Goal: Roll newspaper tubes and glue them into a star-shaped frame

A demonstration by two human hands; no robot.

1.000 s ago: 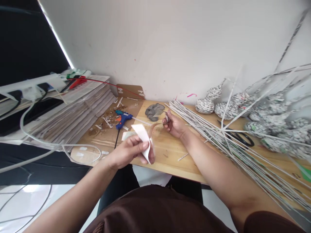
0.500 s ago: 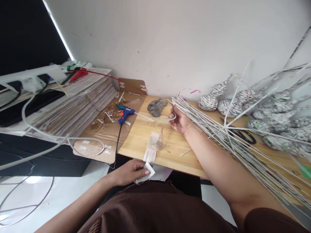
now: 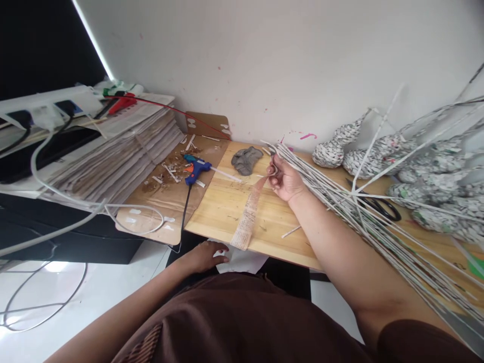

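Observation:
A long strip of printed paper (image 3: 245, 219) slants across the wooden tabletop, its lower end by the front edge. The upper end curls into the fingers of my right hand (image 3: 284, 179), which are closed on it beside a bundle of thin rolled-paper sticks (image 3: 313, 184). My left hand (image 3: 206, 256) is below the table's front edge with thumb and fingers apart, holding nothing. Close to its fingertips is a white sheet (image 3: 242, 263), partly hidden under the table edge. A grey crumpled cloth (image 3: 246, 160) sits near the far end of the strip.
On the cardboard (image 3: 151, 212) at left, a blue glue gun (image 3: 197, 171) points its glue stick over the wood among paper scraps. Stacked newspapers (image 3: 128, 146) stand farther left, with a power strip (image 3: 49, 108) on top. Black-handled scissors (image 3: 381, 207) and woven paper gourds (image 3: 328, 154) are at right.
My left hand has let go of the white folded end of the strip and opened. The strip now lies straighter on the table, while my right hand still grips its upper end.

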